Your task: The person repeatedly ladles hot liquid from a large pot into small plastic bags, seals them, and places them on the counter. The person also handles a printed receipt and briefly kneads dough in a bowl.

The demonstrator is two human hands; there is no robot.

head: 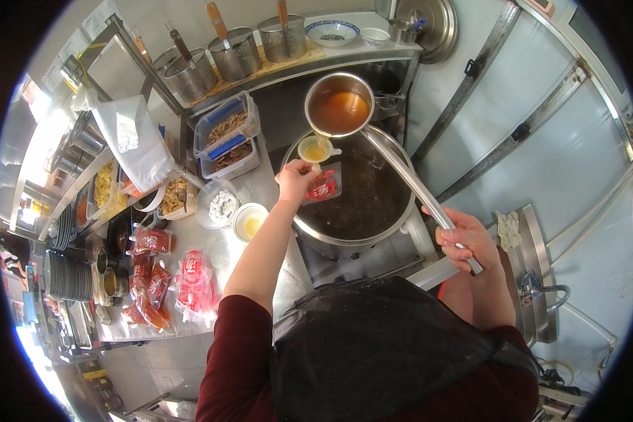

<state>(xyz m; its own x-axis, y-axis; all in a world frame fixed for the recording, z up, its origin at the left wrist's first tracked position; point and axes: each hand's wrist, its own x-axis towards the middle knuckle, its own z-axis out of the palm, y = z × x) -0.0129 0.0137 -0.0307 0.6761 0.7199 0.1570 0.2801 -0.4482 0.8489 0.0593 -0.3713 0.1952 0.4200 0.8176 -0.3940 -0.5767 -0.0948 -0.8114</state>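
Observation:
My right hand (pixel 467 240) grips the long metal handle of a deep ladle (pixel 339 105). Reddish-brown broth fills much of its bowl, and a stream runs over the lip into a small plastic funnel (pixel 315 150). Yellowish liquid stands in the funnel. My left hand (pixel 297 182) pinches the neck of a clear spouted pouch (pixel 324 184) with red printing, directly below the funnel. Pouch and funnel are held above a large stockpot (pixel 358 232) of dark broth. How full the pouch is cannot be told.
Left on the steel counter (pixel 190 237) are filled pouches (pixel 150 285), flat pouches (pixel 192 285), a bowl of white caps (pixel 222 205) and a bowl of yellow liquid (pixel 250 221). Meat tubs (pixel 227 132) stand behind. Strainer baskets (pixel 235 55) line the back shelf; a sink (pixel 533 274) is right.

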